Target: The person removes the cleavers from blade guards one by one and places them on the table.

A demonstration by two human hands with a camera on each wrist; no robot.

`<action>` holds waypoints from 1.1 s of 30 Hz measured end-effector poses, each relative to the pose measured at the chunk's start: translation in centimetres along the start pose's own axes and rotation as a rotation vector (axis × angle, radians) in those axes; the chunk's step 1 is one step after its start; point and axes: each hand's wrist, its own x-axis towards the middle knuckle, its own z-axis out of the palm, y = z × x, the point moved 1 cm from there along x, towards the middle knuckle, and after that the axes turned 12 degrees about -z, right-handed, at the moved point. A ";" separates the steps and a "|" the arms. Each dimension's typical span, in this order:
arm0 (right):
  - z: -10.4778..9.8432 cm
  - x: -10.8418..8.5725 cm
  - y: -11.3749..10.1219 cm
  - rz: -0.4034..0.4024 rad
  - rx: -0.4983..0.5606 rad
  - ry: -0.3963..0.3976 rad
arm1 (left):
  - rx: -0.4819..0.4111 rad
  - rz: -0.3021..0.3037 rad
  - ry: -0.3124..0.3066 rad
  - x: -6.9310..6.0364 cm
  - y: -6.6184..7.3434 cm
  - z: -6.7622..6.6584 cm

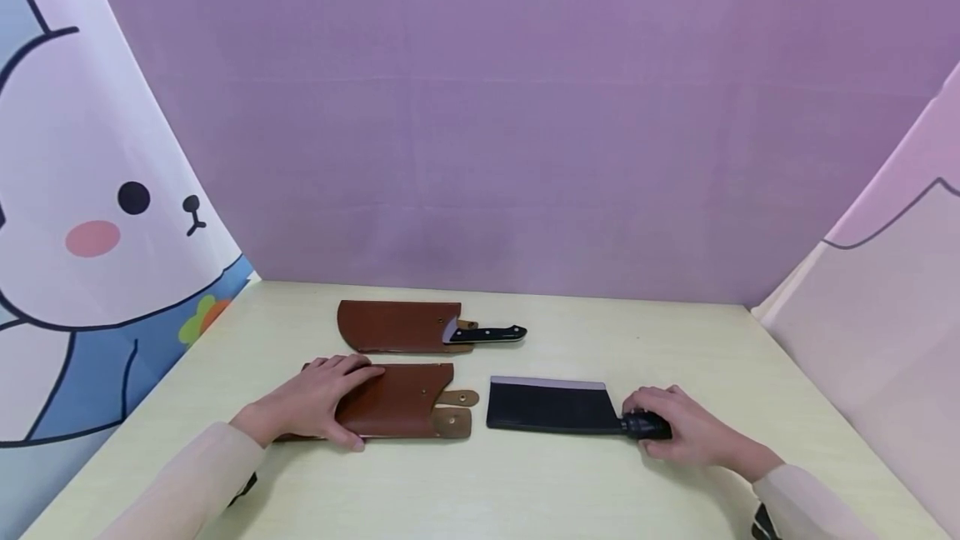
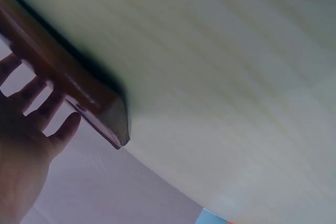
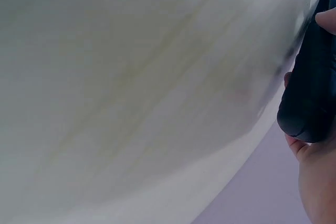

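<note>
A brown leather sheath point(image 1: 397, 407) lies on the table with its two snap straps toward the right. My left hand point(image 1: 322, 402) rests across its left part, thumb at the near edge and fingers at the far edge; the left wrist view shows the hand point(image 2: 26, 135) beside the sheath point(image 2: 73, 72). To the right is a cleaver with a black blade point(image 1: 551, 407) and a pale edge on the far side, the blade pointing at the sheath but apart from it. My right hand point(image 1: 693, 432) grips its black handle point(image 1: 637, 425), also visible in the right wrist view as a handle point(image 3: 310, 87).
Behind the near sheath lies a second brown sheath point(image 1: 397, 326), with a black-handled knife point(image 1: 491, 334) at its right end, the blade partly hidden. The pale table point(image 1: 570, 490) ends at a purple backdrop point(image 1: 525, 123). Printed cloths flank both sides.
</note>
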 end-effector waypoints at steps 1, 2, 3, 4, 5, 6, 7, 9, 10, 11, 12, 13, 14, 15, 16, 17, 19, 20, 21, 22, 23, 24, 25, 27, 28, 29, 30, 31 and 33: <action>0.0 0.0 0.0 0.001 0.000 -0.002 | -0.002 -0.001 -0.001 0.0 0.0 0.0; 0.1 0.0 0.1 0.001 0.001 -0.004 | -0.003 -0.002 0.000 0.0 0.0 0.0; 0.1 -0.1 0.1 0.001 0.000 -0.006 | -0.003 -0.002 0.000 0.0 0.0 0.0; 0.2 -0.1 0.1 0.002 -0.001 -0.007 | -0.002 -0.002 0.000 0.0 0.0 0.0; 0.2 -0.1 0.1 0.003 -0.002 -0.008 | -0.001 -0.002 0.000 0.0 0.0 0.0; 0.2 -0.1 0.1 0.003 -0.004 -0.009 | 0.000 -0.003 0.001 0.0 0.0 0.1; 0.2 -0.1 0.1 0.005 -0.005 -0.009 | 0.002 -0.002 0.002 0.0 0.0 0.1; 0.2 -0.1 0.1 0.009 -0.005 -0.011 | 0.005 -0.002 0.001 0.0 -0.1 0.2; 0.2 -0.1 0.1 0.011 -0.004 -0.013 | 0.006 -0.001 0.001 0.1 -0.1 0.2; 0.2 -0.1 0.1 0.014 -0.002 -0.015 | 0.008 -0.001 -0.001 0.1 -0.1 0.2; 0.2 0.0 0.1 0.018 -0.001 -0.019 | 0.009 -0.001 -0.002 0.1 -0.1 0.2; 0.2 0.0 0.1 0.023 0.003 -0.023 | 0.009 0.000 -0.004 0.1 -0.1 0.2; 0.2 0.0 0.1 0.027 0.007 -0.027 | 0.011 0.001 -0.006 0.1 -0.1 0.2; 0.2 0.0 0.1 0.031 0.010 -0.032 | 0.012 0.003 -0.007 0.1 -0.1 0.2; 0.2 0.0 0.1 0.035 0.014 -0.036 | 0.012 0.004 -0.010 0.1 -0.1 0.1; 0.2 0.0 0.1 0.041 0.017 -0.041 | 0.011 0.006 -0.013 0.1 -0.1 0.1; 0.1 0.1 0.1 0.051 0.023 -0.051 | 0.001 0.005 -0.022 0.1 -0.1 0.0; 0.1 0.1 0.1 0.055 0.024 -0.056 | -0.005 0.004 -0.028 0.1 -0.1 0.0; 0.2 0.0 0.1 0.058 0.026 -0.059 | -0.012 0.003 -0.034 0.1 0.0 -0.1; 0.2 0.0 0.1 0.060 0.026 -0.062 | -0.019 0.002 -0.041 0.1 0.0 -0.1; 0.2 0.1 0.1 0.063 0.026 -0.066 | -0.028 0.000 -0.049 0.0 0.0 -0.2; 0.1 0.1 0.1 0.066 0.028 -0.071 | -0.034 -0.003 -0.056 0.0 0.0 -0.2; 0.1 0.1 0.1 0.071 0.031 -0.077 | -0.040 -0.006 -0.063 0.0 0.1 -0.2; -0.1 0.3 0.1 0.085 0.038 -0.089 | -0.047 -0.011 -0.075 0.0 0.1 -0.3; -0.2 0.4 0.0 0.093 0.040 -0.096 | -0.052 -0.015 -0.082 -0.1 0.2 -0.4; -0.3 0.5 0.0 0.099 0.044 -0.101 | -0.055 -0.017 -0.090 -0.1 0.2 -0.5; -0.5 0.7 0.0 0.104 0.048 -0.105 | -0.061 -0.021 -0.101 -0.1 0.3 -0.6; -0.6 0.8 0.1 0.105 0.051 -0.106 | -0.067 -0.021 -0.108 -0.1 0.3 -0.7; -0.7 1.2 0.1 0.100 0.052 -0.103 | -0.083 -0.023 -0.123 -0.1 0.4 -1.0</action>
